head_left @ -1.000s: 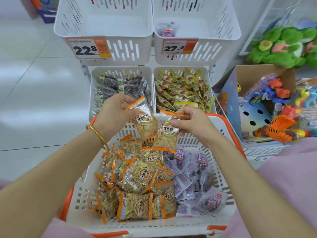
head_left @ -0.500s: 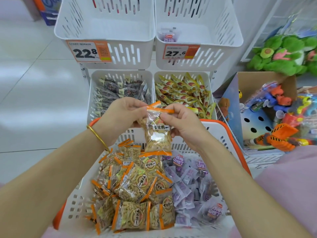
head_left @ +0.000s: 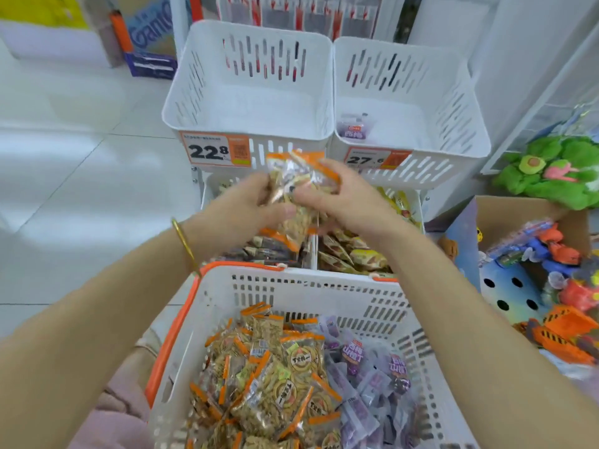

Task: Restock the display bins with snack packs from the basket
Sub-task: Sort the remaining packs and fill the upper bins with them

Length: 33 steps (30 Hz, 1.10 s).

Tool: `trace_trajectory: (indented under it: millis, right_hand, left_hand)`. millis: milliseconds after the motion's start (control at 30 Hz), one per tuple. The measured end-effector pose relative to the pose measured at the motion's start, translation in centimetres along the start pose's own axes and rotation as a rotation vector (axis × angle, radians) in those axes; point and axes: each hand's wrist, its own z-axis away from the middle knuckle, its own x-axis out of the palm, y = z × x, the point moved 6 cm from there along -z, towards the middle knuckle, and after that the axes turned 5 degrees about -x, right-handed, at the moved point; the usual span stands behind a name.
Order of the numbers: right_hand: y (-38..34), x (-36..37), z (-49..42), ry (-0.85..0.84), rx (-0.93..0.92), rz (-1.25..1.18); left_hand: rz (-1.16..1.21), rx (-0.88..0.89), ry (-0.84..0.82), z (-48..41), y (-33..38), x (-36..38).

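Two hands on one bundle here: the left hand (head_left: 240, 205) and the right hand (head_left: 343, 199) each have their fingers curled round a small stack of orange-edged snack packs (head_left: 293, 183). They squeeze it from either side, I'd guess so the slippery wrappers travel as one load (one hand probably wouldn't keep that many together).

The stack is held up right in front of the top-left bin (head_left: 246, 131), over the lower bins and well clear of the basket (head_left: 308, 286), so my bet is that bin is the drop spot.

Its price tag (head_left: 214, 152) reads 22.8. The top-right bin (head_left: 411, 150) has a second tag (head_left: 372, 160) reading 27.6 and a lone purple pack (head_left: 353, 128) inside. That looks like the same kind as the purple packs (head_left: 372, 380) on the basket's right side. The loose orange packs (head_left: 275, 377) sit on its left, so it's sorted by kind.

The print on the packs is Chinese and too blurred for me to read. A blue box (head_left: 149, 27) at the back starts "Gan".
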Motion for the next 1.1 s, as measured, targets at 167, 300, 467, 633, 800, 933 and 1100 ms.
trace_trajectory:
  millis: [167,300,467,633,800,933,1100]
  right_hand:
    - [-6.9,-0.1,-7.1,0.012,-0.204,0.242]
    - [-9.4,0.8,-14.1,0.231,-0.35,0.401]
    - [-7.3,6.3,-21.8,0.125,-0.294,0.826]
    - [-3.6,10.7,-24.5,-0.151,-0.07,0.813]
    - [-3.2,10.6,-23.3,-0.376,0.158,0.485]
    - [-3.4,10.6,-22.8,-0.461,0.192,0.524]
    - [-4.0,10.3,-21.4,-0.546,0.234,0.611]
  left_hand:
    - [-0.118,0.164,0.256,-3.7,2.9,-6.4]
    - [-0.299,0.179,0.65,-4.7,1.2,-12.2]
    - [-0.198,0.144,0.782,-5.2,-2.2,-15.2]
    - [-0.03,0.104,0.742,-5.4,-3.8,-15.6]
    - [0.046,0.114,0.711,-5.0,-3.5,-15.1]
    - [0.074,0.112,0.67,-4.6,-3.3,-14.6]
    - [0.009,0.102,0.692,-4.2,-3.6,-15.0]
